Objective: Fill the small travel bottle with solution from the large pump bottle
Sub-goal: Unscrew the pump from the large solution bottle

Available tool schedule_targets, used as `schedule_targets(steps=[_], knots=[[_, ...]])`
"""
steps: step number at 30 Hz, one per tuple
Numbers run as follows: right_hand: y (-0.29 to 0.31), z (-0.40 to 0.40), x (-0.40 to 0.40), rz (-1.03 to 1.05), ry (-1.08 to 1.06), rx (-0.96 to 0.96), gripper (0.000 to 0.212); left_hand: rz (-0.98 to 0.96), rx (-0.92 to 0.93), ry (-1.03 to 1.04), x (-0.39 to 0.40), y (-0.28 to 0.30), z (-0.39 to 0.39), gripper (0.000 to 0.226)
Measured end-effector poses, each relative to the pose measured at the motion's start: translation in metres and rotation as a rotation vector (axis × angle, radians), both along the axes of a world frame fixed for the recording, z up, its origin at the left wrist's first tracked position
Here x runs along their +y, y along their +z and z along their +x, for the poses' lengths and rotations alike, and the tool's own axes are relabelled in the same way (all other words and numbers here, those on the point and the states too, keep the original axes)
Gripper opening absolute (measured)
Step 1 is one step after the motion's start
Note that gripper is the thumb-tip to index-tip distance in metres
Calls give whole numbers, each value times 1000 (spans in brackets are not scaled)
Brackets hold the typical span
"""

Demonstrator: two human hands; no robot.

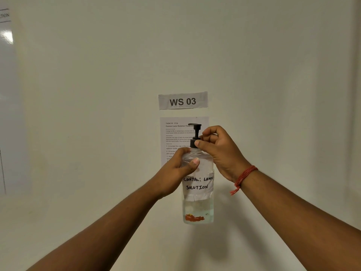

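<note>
A large clear pump bottle with a white label reading "CONTACT LENS SOLUTION" stands upright at the centre of the view, with a little clear liquid low inside. My left hand grips its upper body from the left, thumb across the front. Fingers and thumb of my right hand pinch the collar of the black pump cap at the neck. A red thread band circles my right wrist. No small travel bottle is in view.
A white wall rises right behind the bottle, with a "WS 03" sign and a printed task sheet taped to it. The white surface spreads around the bottle. A glossy panel lies at the far left.
</note>
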State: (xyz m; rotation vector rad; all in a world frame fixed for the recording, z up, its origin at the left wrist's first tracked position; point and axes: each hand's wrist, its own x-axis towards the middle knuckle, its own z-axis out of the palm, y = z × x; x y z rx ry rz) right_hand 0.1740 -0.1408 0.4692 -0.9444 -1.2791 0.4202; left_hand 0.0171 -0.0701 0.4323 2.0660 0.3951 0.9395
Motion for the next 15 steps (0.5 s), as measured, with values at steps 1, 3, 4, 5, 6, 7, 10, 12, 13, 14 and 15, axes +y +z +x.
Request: schedule_targets(steps=[1, 3, 4, 5, 6, 7, 10, 12, 13, 14, 15], knots=[[0, 0, -1, 1, 3, 6, 31, -2, 1, 0, 0, 0, 0, 66], [1, -2, -3, 1, 16, 19, 29, -8, 0, -2, 0, 0, 1, 66], [1, -2, -3, 0, 26, 29, 29, -10, -2, -4, 0, 0, 1, 65], [1, -3, -3, -2, 37, 37, 30, -9, -4, -4, 0, 0, 1, 64], [1, -3, -3, -1, 43, 41, 31, -9, -4, -2, 0, 0, 1, 64], [0, -3, -3, 2, 39, 38, 33, -8, -4, 0, 1, 0, 1, 64], [0, -3, 0, 13, 12, 21, 39, -10, -3, 7, 2, -1, 1, 65], [-1, -2, 1, 14, 4, 8, 40, -7, 0, 8, 2, -1, 1, 66], [-1, -2, 1, 11, 1, 7, 39, -6, 1, 7, 2, -1, 1, 65], [-2, -2, 2, 7, 0, 6, 38, -8, 2, 5, 2, -1, 1, 65], [-2, -2, 2, 3, 0, 3, 37, -11, 2, 2, 2, -2, 1, 65]])
